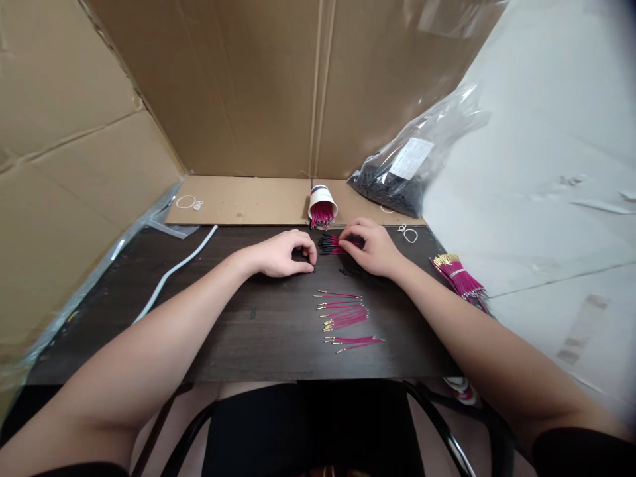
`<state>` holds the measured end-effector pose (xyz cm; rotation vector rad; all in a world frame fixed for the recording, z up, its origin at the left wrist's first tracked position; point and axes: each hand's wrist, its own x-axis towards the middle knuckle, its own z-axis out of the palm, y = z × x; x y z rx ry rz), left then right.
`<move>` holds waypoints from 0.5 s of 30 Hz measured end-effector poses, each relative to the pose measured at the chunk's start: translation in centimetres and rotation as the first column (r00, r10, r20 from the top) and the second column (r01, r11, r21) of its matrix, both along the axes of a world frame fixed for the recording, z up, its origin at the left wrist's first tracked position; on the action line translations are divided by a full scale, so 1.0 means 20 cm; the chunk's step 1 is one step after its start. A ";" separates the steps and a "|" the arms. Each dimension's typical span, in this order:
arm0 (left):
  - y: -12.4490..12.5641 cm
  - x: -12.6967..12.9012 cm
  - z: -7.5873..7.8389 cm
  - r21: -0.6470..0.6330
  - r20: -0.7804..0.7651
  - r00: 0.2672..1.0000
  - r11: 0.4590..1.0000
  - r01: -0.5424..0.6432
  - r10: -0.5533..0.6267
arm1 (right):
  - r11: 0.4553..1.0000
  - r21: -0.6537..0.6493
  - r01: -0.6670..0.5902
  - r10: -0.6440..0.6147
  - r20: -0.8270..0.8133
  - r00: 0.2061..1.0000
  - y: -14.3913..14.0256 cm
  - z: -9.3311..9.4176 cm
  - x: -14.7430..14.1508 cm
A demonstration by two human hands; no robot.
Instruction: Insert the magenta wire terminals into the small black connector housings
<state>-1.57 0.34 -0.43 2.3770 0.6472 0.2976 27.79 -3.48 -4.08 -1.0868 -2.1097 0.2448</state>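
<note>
My left hand (288, 254) rests on the dark table with curled fingers. Its thumb and forefinger close on something small and dark that I cannot make out. My right hand (370, 246) curves over a pile of pink wires with black ends (328, 244), its thumb and fingers around part of them; the palm hides the rest. Tiny black pieces (344, 272) lie just below that hand. Nearer the front, loose pink wires with gold tips (345, 317) are laid out in rough rows, gold ends to the left.
A paper cup (322, 195) on its side holds more pink wires. Behind my right hand leans a clear bag of black parts (390, 189). A tied bundle of pink wires (460, 275) sits at the table's right edge. A white tube (176, 268) lies left; cardboard walls (223, 86) stand behind.
</note>
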 end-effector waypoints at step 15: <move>-0.03 0.03 -0.05 0.030 -0.011 0.997 0.996 -0.080 0.080 | 0.864 -0.373 -0.337 0.428 0.195 0.882 -0.27 0.32 -0.10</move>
